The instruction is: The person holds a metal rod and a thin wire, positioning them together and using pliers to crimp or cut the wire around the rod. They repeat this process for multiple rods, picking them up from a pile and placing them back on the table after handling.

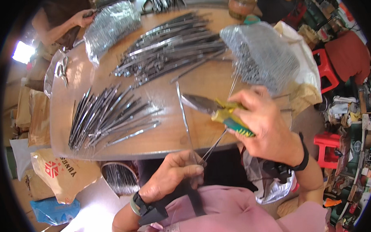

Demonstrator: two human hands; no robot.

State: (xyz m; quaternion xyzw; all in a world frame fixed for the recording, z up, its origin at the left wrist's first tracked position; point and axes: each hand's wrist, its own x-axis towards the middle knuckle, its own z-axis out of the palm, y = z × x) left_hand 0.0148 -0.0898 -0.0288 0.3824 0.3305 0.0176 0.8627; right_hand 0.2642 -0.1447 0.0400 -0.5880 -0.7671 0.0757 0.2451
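Observation:
In front of my body, my left hand [175, 173] pinches a thin, flat metal strip [182, 110] that points up across the table edge. A darker thin piece [216, 144] runs from the same fingers up toward my right hand. My right hand [261, 125] is closed around pliers with yellow and green handles [234, 121]. Their jaws point left, and the tip is close to the upper part of the strip; I cannot tell whether they touch. To the left lies a fanned bundle of metal strips [108, 118]. A larger heap of strips [166, 47] lies farther back.
A plastic bag of thin wire pieces [261, 58] lies at right; another clear bag [113, 28] is at far left beside another person's hand [83, 18]. Scissors [62, 69] lie near the left edge. A jar [242, 4] stands behind. Red stools [327, 150] are at right.

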